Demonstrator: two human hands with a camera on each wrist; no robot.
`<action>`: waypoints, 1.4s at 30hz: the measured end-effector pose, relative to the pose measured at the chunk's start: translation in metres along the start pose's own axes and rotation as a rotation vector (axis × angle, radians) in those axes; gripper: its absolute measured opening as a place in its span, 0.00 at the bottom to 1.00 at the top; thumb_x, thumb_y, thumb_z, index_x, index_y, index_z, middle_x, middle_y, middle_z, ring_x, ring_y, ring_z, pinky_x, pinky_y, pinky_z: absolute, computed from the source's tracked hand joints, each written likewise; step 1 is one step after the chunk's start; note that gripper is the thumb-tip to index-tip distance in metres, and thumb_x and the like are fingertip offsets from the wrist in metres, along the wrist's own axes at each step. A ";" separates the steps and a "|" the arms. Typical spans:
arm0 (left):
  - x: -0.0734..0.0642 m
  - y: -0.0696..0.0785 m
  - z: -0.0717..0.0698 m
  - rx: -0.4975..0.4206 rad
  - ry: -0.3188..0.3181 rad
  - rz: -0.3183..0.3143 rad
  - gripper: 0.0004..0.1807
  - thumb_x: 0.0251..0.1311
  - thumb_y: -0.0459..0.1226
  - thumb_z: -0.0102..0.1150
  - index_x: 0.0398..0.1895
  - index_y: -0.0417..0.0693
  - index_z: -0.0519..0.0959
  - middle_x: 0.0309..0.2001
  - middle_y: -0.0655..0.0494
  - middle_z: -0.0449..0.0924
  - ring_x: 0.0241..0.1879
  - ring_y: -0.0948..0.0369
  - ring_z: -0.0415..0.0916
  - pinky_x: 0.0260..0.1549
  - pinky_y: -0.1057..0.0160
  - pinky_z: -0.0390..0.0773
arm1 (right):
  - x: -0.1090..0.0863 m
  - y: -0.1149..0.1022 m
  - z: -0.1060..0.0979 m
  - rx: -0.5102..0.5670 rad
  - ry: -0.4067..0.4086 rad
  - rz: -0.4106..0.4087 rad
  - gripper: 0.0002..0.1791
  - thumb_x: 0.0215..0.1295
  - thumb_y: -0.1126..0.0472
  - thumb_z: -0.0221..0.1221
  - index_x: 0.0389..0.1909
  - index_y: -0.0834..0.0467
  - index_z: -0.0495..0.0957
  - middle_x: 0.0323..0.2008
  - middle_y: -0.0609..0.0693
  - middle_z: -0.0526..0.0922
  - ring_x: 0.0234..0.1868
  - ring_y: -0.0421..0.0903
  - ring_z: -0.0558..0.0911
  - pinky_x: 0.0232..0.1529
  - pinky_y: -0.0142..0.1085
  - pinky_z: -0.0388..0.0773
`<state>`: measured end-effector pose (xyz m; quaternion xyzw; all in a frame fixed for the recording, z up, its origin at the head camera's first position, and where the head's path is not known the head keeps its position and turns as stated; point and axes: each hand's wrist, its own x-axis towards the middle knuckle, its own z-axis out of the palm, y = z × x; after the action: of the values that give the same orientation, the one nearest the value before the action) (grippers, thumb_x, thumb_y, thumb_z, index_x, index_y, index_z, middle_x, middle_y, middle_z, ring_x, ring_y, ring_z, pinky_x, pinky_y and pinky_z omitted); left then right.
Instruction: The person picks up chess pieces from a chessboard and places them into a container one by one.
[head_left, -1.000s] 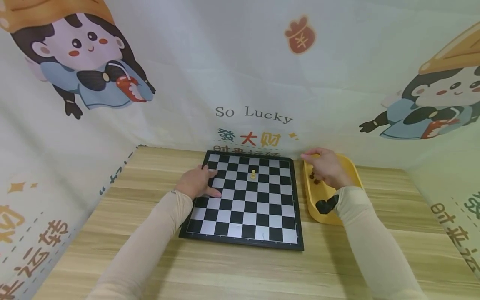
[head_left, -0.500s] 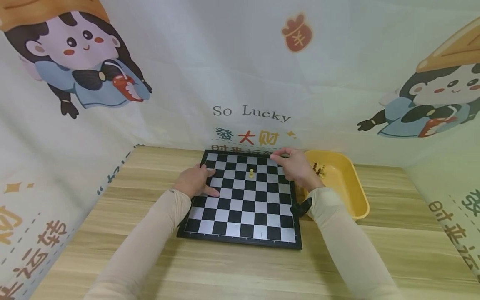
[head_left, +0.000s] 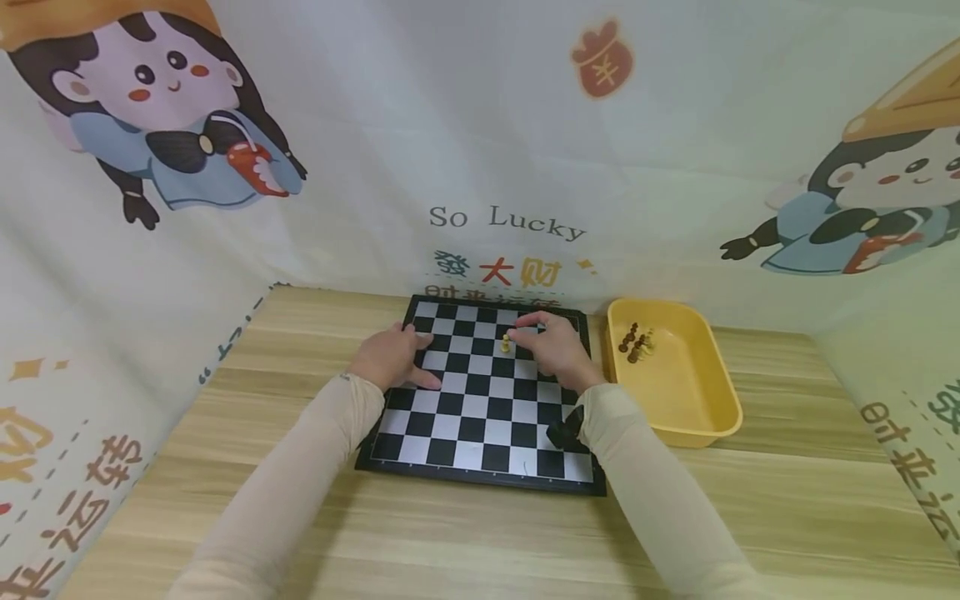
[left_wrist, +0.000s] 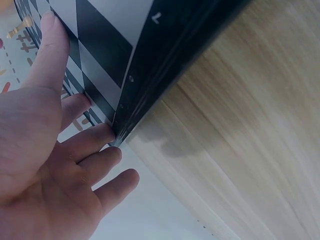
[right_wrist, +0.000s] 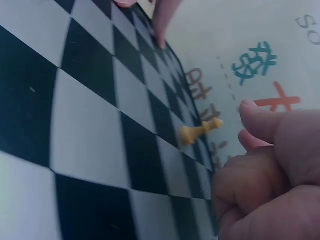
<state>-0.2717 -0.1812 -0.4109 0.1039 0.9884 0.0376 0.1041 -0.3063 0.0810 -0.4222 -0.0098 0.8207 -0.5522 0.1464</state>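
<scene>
A black-and-white chessboard [head_left: 472,408] lies on the table. My left hand [head_left: 386,358] rests at its left edge, thumb and index finger spread over the squares; in the left wrist view, the other fingers [left_wrist: 107,165] lie along and beyond the rim. One pale yellow chess piece [head_left: 506,344] stands upright toward the back of the board. My right hand [head_left: 558,348] is just right of this piece, thumb and index finger apart. In the right wrist view, a small gap shows between the thumb [right_wrist: 260,122] and the piece [right_wrist: 200,131], and the remaining fingers are bent.
To the right of the board stands a yellow plastic tray [head_left: 693,392]. Several dark brown and yellow chess pieces [head_left: 637,342] lie in its back left corner. A white printed cloth [head_left: 360,167] hangs right behind the wooden table [head_left: 480,542].
My right hand has moved left from above the tray, across the board's right side, to the standing chess piece. The left hand stays at the board's edge, and the piece stays on its square.
</scene>
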 end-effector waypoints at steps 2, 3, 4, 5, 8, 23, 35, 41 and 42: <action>0.000 0.001 -0.001 0.003 -0.001 0.003 0.52 0.50 0.63 0.70 0.76 0.50 0.66 0.76 0.33 0.61 0.76 0.37 0.59 0.72 0.44 0.68 | 0.002 0.004 0.005 -0.020 0.039 -0.011 0.22 0.71 0.50 0.63 0.62 0.53 0.78 0.20 0.42 0.70 0.15 0.41 0.62 0.17 0.33 0.60; 0.000 0.002 -0.001 0.003 -0.003 0.003 0.52 0.50 0.63 0.69 0.76 0.50 0.66 0.76 0.33 0.61 0.77 0.37 0.59 0.72 0.44 0.68 | 0.003 0.007 0.007 -0.031 0.060 -0.016 0.22 0.70 0.50 0.64 0.61 0.52 0.78 0.27 0.43 0.75 0.18 0.41 0.65 0.19 0.33 0.62; 0.000 0.002 -0.001 0.006 -0.004 0.005 0.52 0.50 0.64 0.69 0.76 0.50 0.66 0.76 0.33 0.60 0.76 0.37 0.59 0.72 0.44 0.68 | 0.004 0.009 0.008 -0.045 0.076 -0.020 0.22 0.69 0.50 0.65 0.61 0.52 0.79 0.34 0.44 0.77 0.22 0.41 0.67 0.21 0.32 0.64; 0.000 0.003 -0.001 0.006 -0.003 0.005 0.52 0.51 0.63 0.69 0.76 0.50 0.66 0.76 0.32 0.60 0.76 0.37 0.59 0.72 0.44 0.68 | 0.004 0.011 0.010 -0.056 0.086 -0.019 0.23 0.69 0.50 0.65 0.61 0.52 0.79 0.38 0.46 0.78 0.24 0.41 0.68 0.22 0.32 0.65; 0.000 0.003 -0.002 0.010 -0.005 0.007 0.52 0.51 0.63 0.69 0.76 0.50 0.66 0.76 0.32 0.60 0.77 0.37 0.58 0.72 0.43 0.68 | 0.008 0.018 0.014 -0.069 0.090 -0.015 0.24 0.68 0.49 0.66 0.62 0.53 0.78 0.34 0.46 0.78 0.22 0.40 0.68 0.22 0.32 0.65; 0.001 -0.002 -0.005 -0.002 -0.035 -0.024 0.52 0.51 0.63 0.69 0.77 0.51 0.64 0.78 0.34 0.58 0.78 0.37 0.56 0.74 0.42 0.65 | 0.010 0.019 0.024 -0.086 0.159 -0.034 0.20 0.66 0.50 0.68 0.55 0.54 0.82 0.51 0.49 0.82 0.32 0.43 0.74 0.31 0.31 0.69; -0.001 0.000 -0.003 -0.006 -0.012 -0.012 0.52 0.51 0.63 0.69 0.77 0.49 0.65 0.76 0.31 0.59 0.76 0.35 0.59 0.72 0.42 0.68 | 0.009 0.020 0.027 -0.139 0.161 -0.046 0.17 0.64 0.53 0.69 0.52 0.55 0.86 0.59 0.53 0.84 0.47 0.47 0.78 0.40 0.31 0.71; -0.001 -0.001 -0.002 -0.009 -0.015 -0.011 0.52 0.51 0.63 0.69 0.77 0.49 0.65 0.77 0.32 0.58 0.77 0.36 0.57 0.73 0.43 0.67 | 0.009 0.019 0.027 -0.147 0.128 -0.038 0.17 0.65 0.54 0.68 0.52 0.55 0.86 0.66 0.51 0.79 0.59 0.49 0.77 0.58 0.40 0.76; -0.002 -0.001 -0.002 -0.011 -0.014 -0.012 0.52 0.51 0.63 0.69 0.77 0.50 0.65 0.77 0.32 0.58 0.77 0.36 0.57 0.73 0.43 0.67 | 0.010 0.018 0.027 -0.146 0.128 -0.041 0.17 0.65 0.54 0.68 0.52 0.56 0.86 0.67 0.51 0.79 0.61 0.50 0.77 0.60 0.42 0.75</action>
<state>-0.2707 -0.1826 -0.4092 0.0975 0.9881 0.0415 0.1116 -0.3063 0.0625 -0.4503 -0.0019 0.8661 -0.4932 0.0815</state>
